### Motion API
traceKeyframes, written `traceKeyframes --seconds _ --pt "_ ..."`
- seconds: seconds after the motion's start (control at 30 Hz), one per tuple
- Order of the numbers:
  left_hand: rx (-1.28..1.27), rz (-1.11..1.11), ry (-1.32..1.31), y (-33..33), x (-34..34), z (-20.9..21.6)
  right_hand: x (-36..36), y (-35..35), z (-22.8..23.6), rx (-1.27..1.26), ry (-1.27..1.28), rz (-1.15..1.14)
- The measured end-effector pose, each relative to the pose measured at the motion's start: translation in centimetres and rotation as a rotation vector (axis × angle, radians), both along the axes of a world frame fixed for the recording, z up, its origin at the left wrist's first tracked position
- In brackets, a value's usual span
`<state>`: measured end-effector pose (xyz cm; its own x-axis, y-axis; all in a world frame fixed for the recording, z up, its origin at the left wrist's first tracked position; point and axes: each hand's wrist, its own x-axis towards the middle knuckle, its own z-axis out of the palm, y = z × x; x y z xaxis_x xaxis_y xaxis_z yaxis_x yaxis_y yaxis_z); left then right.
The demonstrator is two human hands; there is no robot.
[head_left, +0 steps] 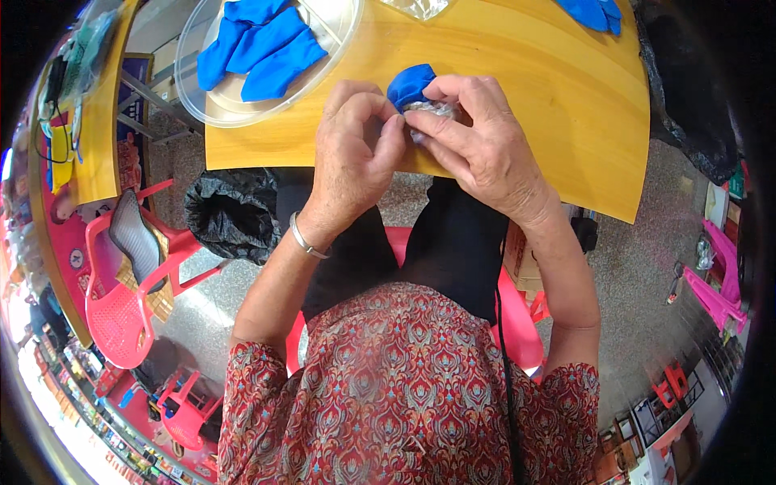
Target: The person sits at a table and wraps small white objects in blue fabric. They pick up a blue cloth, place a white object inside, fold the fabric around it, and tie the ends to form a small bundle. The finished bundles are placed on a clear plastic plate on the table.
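Over the front edge of the yellow table, both hands meet at a small blue cloth piece (411, 84) with a crinkled, clear or whitish wad (435, 108) at its near end. My left hand (353, 149), bracelet at the wrist, is closed, thumb and forefinger pinched at the near left side of the cloth piece. My right hand (491, 147) curls its fingers round the wad and the cloth from the right. I cannot tell whether the wad is plastic film or stuffing. Several similar blue cloth pieces (275, 61) lie in a round clear tub (191, 97) at the far left.
The yellow table (566, 105) also bears more blue cloth (594, 12) at the far right and clear plastic (416, 6) at the back. A black bag-lined bin (230, 214) stands below left. A pink chair (121, 315) is further left; black plastic (695, 105) hangs at the right.
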<state>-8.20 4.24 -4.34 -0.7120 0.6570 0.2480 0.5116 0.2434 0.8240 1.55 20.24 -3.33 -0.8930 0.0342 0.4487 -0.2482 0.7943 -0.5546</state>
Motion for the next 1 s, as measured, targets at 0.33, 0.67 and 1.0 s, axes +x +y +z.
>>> traceKeyframes --seconds 0.33,0.67,1.0 --pt "0.065 -0.121 0.094 -0.2 -0.3 0.0 -2.3 2.2 -0.6 -0.068 0.081 0.188" --pt "0.072 -0.069 0.110 -0.6 0.0 0.1 -3.5 1.1 -0.4 -0.011 0.127 0.117" --pt "0.534 -0.213 -0.505 -1.4 -0.4 1.7 -1.4 1.1 1.4 -1.261 -0.321 0.046"
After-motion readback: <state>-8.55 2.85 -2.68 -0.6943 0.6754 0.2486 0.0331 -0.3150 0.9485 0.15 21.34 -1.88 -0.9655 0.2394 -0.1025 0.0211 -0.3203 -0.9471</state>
